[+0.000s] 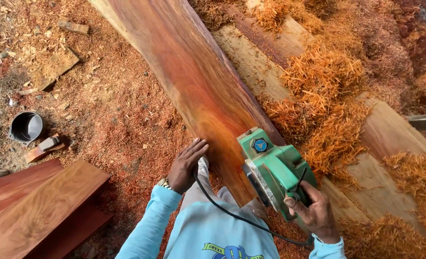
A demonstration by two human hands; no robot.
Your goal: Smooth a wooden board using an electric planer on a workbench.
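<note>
A long reddish wooden plank (189, 72) runs from the top left down toward me. My right hand (313, 211) grips the handle of a green electric planer (275, 168) that rests on the plank's near right edge. Its black cord (232, 216) trails across my light blue shirt. My left hand (186, 163) lies flat with fingers together against the plank's left edge, holding nothing. A watch sits on that wrist.
Orange wood shavings (328, 96) are piled to the right over pale boards (390, 144). Sawdust covers the ground at left. A dark pipe piece (26, 127) and wood scraps lie at left. Stacked reddish boards (40, 206) sit at the lower left.
</note>
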